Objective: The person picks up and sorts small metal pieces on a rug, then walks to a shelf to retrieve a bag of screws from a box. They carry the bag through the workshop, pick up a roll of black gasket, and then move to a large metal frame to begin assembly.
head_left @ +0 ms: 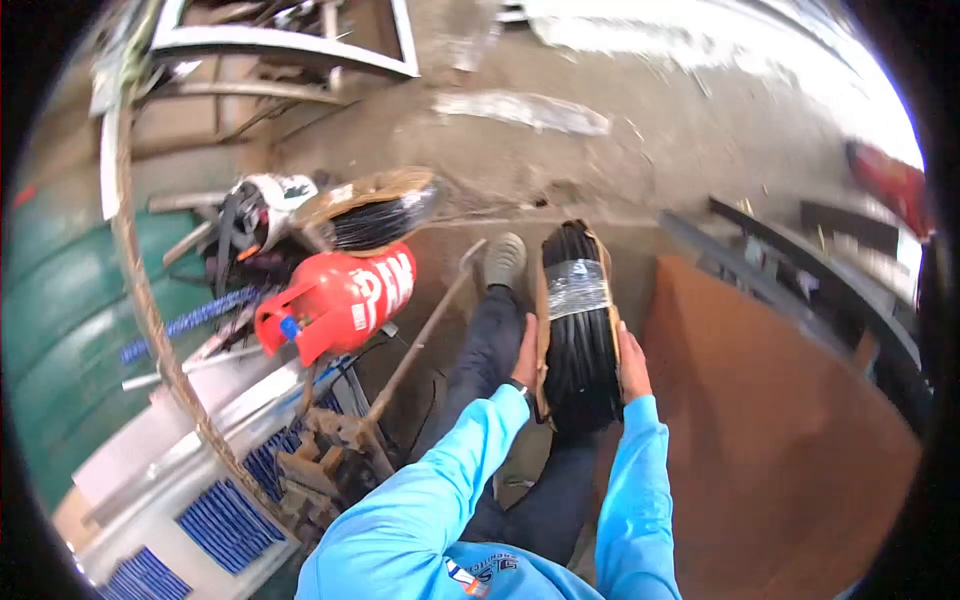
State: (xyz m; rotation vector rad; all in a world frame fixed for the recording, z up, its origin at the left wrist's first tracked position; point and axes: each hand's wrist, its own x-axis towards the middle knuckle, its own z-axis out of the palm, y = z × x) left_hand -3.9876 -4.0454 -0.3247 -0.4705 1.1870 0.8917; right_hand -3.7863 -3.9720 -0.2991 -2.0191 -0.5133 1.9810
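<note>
A big spool of black cable-like strip (585, 350) stands on edge in front of my body, cardboard discs on its two sides and a band of clear plastic wrap across its upper part. Against its left side lies my left hand (526, 352), fingers along the cardboard. My right hand (632, 364) presses on the opposite side, so the spool is gripped between both palms. The undersides of the fingers are hidden. Over my legs, the spool overlaps one knee in this view.
Left of my foot lies a red gas cylinder (345, 300), with a similar spool (375, 212) behind it. A wooden-handled tool (425, 335) leans beside my leg. To the right are a brown board (760, 400) and dark metal bars (830, 310). A white frame (285, 38) stands far left.
</note>
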